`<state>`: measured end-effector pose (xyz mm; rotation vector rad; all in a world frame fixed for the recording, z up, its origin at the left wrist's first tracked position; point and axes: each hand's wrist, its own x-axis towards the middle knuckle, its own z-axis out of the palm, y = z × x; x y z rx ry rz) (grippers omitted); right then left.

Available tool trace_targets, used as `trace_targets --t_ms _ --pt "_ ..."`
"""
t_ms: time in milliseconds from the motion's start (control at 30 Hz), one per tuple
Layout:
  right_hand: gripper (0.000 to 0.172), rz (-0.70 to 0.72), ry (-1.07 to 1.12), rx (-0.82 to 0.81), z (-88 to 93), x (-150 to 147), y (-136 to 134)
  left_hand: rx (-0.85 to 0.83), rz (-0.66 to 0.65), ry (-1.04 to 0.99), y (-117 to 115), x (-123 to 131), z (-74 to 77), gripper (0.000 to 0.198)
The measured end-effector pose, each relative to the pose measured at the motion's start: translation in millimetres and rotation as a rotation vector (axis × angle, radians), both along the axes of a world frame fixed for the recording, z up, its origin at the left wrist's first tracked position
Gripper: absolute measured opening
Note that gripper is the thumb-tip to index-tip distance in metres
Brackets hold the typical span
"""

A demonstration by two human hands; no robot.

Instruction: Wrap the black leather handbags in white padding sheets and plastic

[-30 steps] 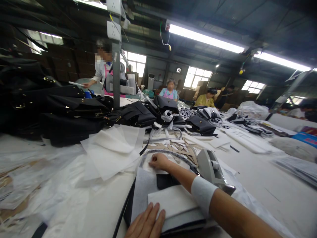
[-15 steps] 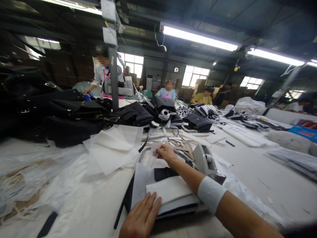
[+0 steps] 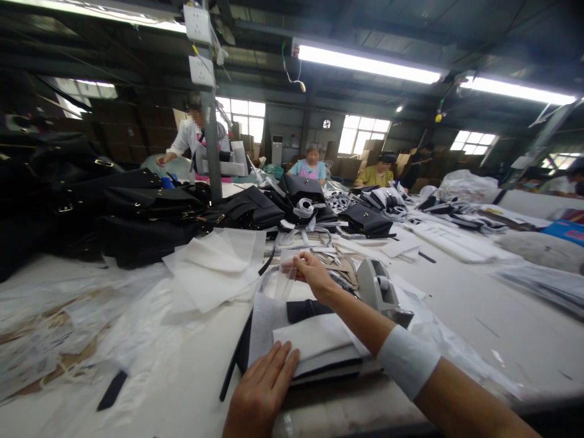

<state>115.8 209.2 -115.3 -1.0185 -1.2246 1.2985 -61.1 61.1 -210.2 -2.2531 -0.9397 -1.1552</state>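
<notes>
My left hand [image 3: 262, 392] lies flat, fingers together, on the near left corner of a black bag wrapped in white and grey sheets [image 3: 314, 347] in front of me. My right hand [image 3: 312, 274] is raised above the far end of the bag and pinches a small clear plastic piece [image 3: 285, 275] between thumb and fingers. A white band circles my right forearm [image 3: 407, 360]. A black strap [image 3: 237, 356] runs along the bag's left side.
A grey tape dispenser [image 3: 379, 289] stands right of the bag. White sheets [image 3: 214, 267] and cardboard strips [image 3: 340, 264] lie beyond it. Piles of black bags [image 3: 137, 213] fill the far left. Other people work at the far end. A post [image 3: 210, 121] rises from the table.
My right hand has lifted off the bag's far end, taking up the clear plastic piece. My left hand has slid a little further onto the bag.
</notes>
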Motion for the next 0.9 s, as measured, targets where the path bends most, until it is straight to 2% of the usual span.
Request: trace_targets --t_ms 167,267,400,500,733,900 --pt "0.041 0.063 -0.015 0.056 8.8 -2.1 -25.5 -0.03 -0.004 0.071 -1.4 -2.7 2.5 0.045" --pt "0.03 0.116 -0.25 0.191 5.5 -0.2 -58.3 -0.033 -0.003 0.048 -2.5 -3.6 3.3 0.045" --pt "0.008 0.179 -0.601 0.337 -4.1 2.6 -103.5 -0.071 -0.012 0.046 -4.8 -2.7 3.4 0.042" --pt "0.015 0.24 -0.71 0.416 -11.7 4.2 -125.6 -0.09 -0.011 0.025 -6.4 -1.7 4.9 0.043" --pt "0.025 0.189 -0.854 0.5 -31.8 12.5 -140.0 -0.117 0.005 0.075 -6.9 -4.1 2.8 0.042" --pt "0.017 0.115 -0.883 0.543 -36.3 11.4 -142.6 -0.152 -0.011 0.128 -5.2 -9.0 -5.9 0.036"
